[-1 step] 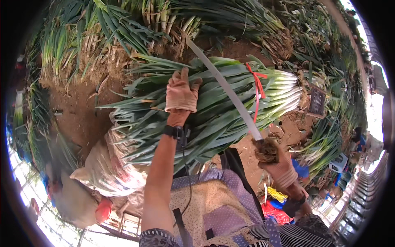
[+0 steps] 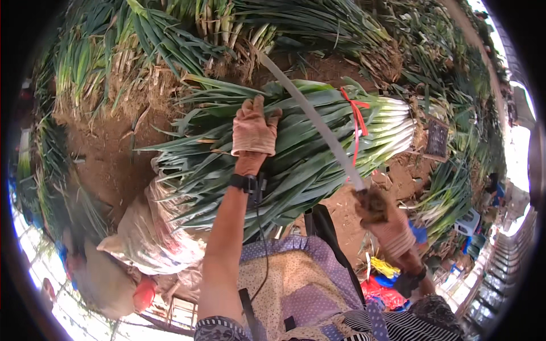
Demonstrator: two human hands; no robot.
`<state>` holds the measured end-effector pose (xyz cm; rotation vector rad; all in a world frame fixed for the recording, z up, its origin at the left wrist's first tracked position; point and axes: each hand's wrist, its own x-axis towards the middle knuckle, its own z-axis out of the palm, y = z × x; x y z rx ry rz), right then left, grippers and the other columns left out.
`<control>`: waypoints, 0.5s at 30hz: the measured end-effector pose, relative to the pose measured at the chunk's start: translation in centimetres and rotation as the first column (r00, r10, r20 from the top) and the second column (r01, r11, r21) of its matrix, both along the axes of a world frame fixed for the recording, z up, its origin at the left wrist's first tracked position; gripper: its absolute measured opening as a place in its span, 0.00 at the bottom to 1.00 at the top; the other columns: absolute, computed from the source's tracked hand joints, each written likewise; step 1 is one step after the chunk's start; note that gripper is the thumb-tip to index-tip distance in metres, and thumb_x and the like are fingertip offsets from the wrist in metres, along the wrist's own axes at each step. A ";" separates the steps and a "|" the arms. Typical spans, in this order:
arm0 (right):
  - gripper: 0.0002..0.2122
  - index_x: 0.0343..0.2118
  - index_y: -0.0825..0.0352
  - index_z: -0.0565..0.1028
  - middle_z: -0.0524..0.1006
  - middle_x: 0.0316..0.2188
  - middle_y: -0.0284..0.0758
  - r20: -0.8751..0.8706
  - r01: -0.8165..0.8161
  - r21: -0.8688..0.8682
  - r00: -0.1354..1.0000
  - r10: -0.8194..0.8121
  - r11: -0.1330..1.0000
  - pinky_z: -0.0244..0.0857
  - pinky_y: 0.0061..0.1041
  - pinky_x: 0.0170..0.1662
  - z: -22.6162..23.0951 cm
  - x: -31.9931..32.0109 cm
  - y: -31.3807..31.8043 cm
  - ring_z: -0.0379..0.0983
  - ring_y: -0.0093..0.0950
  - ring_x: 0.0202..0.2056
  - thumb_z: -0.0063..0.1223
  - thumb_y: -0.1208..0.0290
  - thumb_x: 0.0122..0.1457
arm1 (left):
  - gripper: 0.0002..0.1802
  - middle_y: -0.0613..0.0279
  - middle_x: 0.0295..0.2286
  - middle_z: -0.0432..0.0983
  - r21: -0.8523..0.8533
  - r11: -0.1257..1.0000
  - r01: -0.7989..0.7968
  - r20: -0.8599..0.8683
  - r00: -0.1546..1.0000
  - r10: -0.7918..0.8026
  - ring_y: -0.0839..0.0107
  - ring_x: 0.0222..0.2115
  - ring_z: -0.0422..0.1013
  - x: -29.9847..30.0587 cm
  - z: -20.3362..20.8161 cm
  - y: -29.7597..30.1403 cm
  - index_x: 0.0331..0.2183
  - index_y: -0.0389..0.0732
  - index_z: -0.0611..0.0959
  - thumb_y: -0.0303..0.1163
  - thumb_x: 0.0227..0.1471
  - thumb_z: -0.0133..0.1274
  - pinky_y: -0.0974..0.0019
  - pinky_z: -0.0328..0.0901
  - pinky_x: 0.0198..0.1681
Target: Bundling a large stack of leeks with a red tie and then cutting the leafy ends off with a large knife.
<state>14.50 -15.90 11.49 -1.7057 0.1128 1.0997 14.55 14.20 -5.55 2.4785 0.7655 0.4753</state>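
Observation:
A big bundle of long green onions (image 2: 296,170) lies across in front of me, leafy tops to the left and white stalks to the right. A red tie (image 2: 358,116) goes round it near the white part. My left hand (image 2: 254,128), in a pinkish work glove, lies on the leaves with fingers stretched out and thumb apart. My gloved right hand (image 2: 392,230) is closed round the handle of a long knife (image 2: 310,116). Its pale blade slants up and left over the bundle. The handle is partly hidden and blurred.
More onion heaps (image 2: 131,62) lie beyond the bundle and along the right. A dark, brush-like block (image 2: 437,138) is by the root ends. A pale sack (image 2: 151,233) sits at the left, a person (image 2: 105,278) at lower left. Yellow cord (image 2: 384,268) lies near my right forearm.
My left hand has shifted slightly right over the leaves. My right hand and the knife have moved a little right and down. The bundle stays in place.

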 end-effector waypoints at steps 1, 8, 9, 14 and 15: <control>0.30 0.55 0.66 0.59 0.71 0.47 0.37 0.002 -0.004 -0.064 1.000 0.004 0.998 0.66 0.25 0.46 0.8 0.5 0.9 0.70 0.25 0.46 0.53 0.88 0.47 | 0.24 0.48 0.37 0.73 -0.040 0.998 0.049 0.000 0.999 -0.049 0.50 0.40 0.68 0.2 0.0 -0.2 0.41 0.36 0.77 0.46 0.50 0.52 0.55 0.64 0.44; 0.26 0.53 0.65 0.65 0.77 0.39 0.40 0.342 -0.203 -0.599 0.810 0.476 0.775 0.67 0.24 0.43 5.6 -0.5 9.2 0.74 0.29 0.40 0.56 0.74 0.49 | 0.27 0.48 0.44 0.68 -0.071 0.997 0.032 -0.005 0.999 -0.032 0.51 0.40 0.67 -0.7 -0.6 0.8 0.47 0.35 0.72 0.44 0.51 0.51 0.58 0.64 0.43; 0.25 0.53 0.65 0.65 0.76 0.39 0.41 0.304 -0.234 -0.716 0.744 0.595 0.658 0.67 0.25 0.43 5.9 -0.7 9.8 0.74 0.32 0.41 0.55 0.72 0.50 | 0.27 0.48 0.46 0.66 -0.113 0.993 0.032 0.010 0.999 -0.031 0.51 0.41 0.66 -0.9 -0.8 0.9 0.48 0.37 0.70 0.44 0.51 0.50 0.58 0.65 0.43; 0.25 0.52 0.62 0.65 0.74 0.31 0.39 0.258 -0.082 -0.959 0.132 0.957 0.270 0.67 0.36 0.29 3.4 -2.6 9.7 0.74 0.38 0.31 0.54 0.67 0.49 | 0.26 0.49 0.56 0.54 -0.083 0.982 0.169 -0.062 0.983 -0.174 0.48 0.49 0.61 -0.4 -2.5 3.7 0.53 0.46 0.66 0.42 0.53 0.47 0.56 0.64 0.46; 0.28 0.53 0.61 0.64 0.71 0.28 0.38 0.274 -0.009 -0.961 0.073 0.959 0.275 0.65 0.37 0.24 2.9 -2.3 8.3 0.73 0.37 0.26 0.55 0.67 0.46 | 0.27 0.51 0.58 0.51 -0.334 0.939 0.080 -0.122 0.984 -0.127 0.48 0.51 0.59 1.1 0.9 3.1 0.56 0.50 0.64 0.42 0.55 0.45 0.57 0.63 0.49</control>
